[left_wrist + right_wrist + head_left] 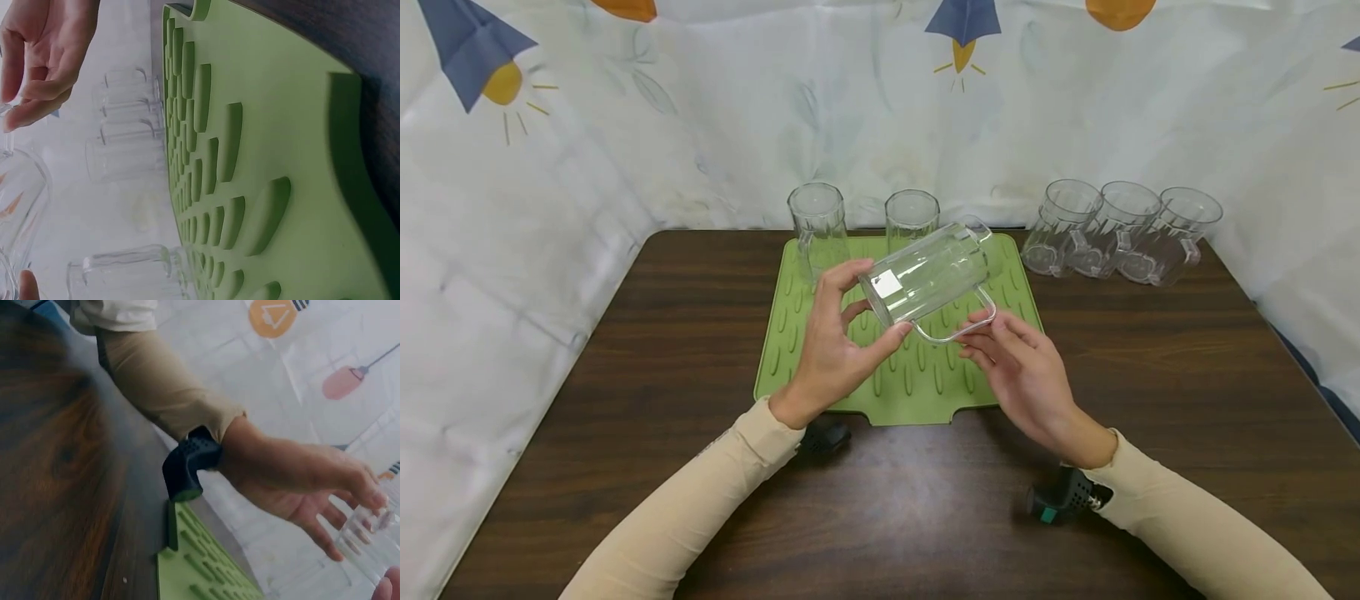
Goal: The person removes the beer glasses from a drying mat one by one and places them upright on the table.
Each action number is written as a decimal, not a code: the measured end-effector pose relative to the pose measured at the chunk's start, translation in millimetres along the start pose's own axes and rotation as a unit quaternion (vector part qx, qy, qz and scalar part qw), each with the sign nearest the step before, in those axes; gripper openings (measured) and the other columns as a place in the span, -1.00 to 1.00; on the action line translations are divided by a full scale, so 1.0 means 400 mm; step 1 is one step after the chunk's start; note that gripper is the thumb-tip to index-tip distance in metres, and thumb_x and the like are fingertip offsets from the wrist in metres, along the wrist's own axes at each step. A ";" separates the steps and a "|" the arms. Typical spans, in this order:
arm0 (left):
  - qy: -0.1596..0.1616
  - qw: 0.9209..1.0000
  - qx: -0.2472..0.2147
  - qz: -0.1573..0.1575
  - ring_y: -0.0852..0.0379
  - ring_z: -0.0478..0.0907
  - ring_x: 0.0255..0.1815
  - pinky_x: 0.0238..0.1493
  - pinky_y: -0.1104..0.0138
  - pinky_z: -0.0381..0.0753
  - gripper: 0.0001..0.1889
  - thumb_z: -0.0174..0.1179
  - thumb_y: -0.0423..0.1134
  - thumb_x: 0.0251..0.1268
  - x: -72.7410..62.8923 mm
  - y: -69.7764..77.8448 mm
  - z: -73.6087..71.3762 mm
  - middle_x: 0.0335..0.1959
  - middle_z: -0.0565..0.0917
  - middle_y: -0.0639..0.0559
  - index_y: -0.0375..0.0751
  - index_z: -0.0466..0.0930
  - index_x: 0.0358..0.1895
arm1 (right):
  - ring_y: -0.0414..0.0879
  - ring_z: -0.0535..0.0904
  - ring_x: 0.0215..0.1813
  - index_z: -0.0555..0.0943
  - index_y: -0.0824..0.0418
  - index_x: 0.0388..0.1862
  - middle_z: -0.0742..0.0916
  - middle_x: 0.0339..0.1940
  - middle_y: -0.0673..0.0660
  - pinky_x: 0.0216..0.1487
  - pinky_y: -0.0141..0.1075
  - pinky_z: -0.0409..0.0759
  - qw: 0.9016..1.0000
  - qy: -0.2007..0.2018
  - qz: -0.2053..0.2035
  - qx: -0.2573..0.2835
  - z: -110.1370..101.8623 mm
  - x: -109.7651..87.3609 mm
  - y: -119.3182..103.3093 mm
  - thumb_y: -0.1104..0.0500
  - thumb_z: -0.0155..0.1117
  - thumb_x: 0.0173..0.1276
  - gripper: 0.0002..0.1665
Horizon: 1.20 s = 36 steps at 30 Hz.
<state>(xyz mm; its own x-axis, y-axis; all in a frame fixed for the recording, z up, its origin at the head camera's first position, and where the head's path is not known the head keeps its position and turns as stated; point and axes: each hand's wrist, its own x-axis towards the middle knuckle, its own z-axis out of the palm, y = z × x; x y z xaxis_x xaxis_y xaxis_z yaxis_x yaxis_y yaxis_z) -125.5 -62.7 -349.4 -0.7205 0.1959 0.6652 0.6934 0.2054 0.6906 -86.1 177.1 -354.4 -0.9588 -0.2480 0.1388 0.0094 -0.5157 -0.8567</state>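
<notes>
A clear glass mug (928, 271) is held tilted over the green mat (913, 408), its base toward the left and its mouth toward the upper right. My left hand (838, 346) grips it round the base end, thumb below and fingers above. At the lower right, my right hand (1026, 375) pinches the mug's handle (951, 336) between thumb and fingertips. The left wrist view shows the right hand (50, 56) at the handle, with part of the mug (22, 200) at the left edge. Both hands also appear at the mug (369, 550) in the right wrist view.
Two upright glass mugs stand at the mat's back, one at the left (817, 229) and one near the middle (912, 215). Three more glass mugs (1120, 229) stand close together at the table's back right. A patterned white curtain (880, 108) hangs behind the dark wooden table (685, 333).
</notes>
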 end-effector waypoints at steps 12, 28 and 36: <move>-0.004 1.000 -0.015 0.004 -0.16 0.44 0.33 0.23 0.21 0.74 -0.20 0.48 -0.44 0.15 0.010 0.008 0.012 0.39 0.30 -0.40 -0.46 0.23 0.42 | -0.11 0.67 0.17 0.62 0.17 0.01 0.70 0.02 0.02 0.36 -0.34 0.61 0.988 -0.032 0.017 0.147 0.021 0.005 -0.008 0.05 -0.26 0.77 -0.54; -0.004 1.000 -0.025 -0.002 -0.19 0.47 0.37 0.19 0.23 0.76 -0.18 0.48 -0.47 0.15 0.005 0.004 0.018 0.38 0.30 -0.41 -0.46 0.20 0.43 | -0.04 0.70 0.08 0.61 0.17 -0.06 0.73 -0.10 0.03 0.37 -0.23 0.64 0.979 -0.003 0.036 0.199 0.042 0.006 -0.028 0.05 -0.20 0.76 -0.59; -0.007 0.999 -0.035 -0.015 -0.17 0.47 0.41 0.21 0.23 0.75 -0.18 0.47 -0.47 0.17 0.005 0.008 0.020 0.39 0.30 -0.35 -0.41 0.18 0.44 | -0.04 0.68 0.08 0.65 0.22 -0.03 0.75 -0.10 0.05 0.34 -0.23 0.65 0.976 -0.029 0.007 0.215 0.043 0.007 -0.029 0.17 -0.27 0.76 -0.54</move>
<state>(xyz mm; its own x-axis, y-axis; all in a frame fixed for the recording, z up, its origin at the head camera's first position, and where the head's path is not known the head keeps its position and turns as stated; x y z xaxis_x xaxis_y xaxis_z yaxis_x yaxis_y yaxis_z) -124.9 -54.1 -348.3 -0.7411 0.2038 0.6398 0.6690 0.1439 0.7292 -84.1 168.3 -335.5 -0.9405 -0.2959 0.1670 0.1519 -0.8058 -0.5724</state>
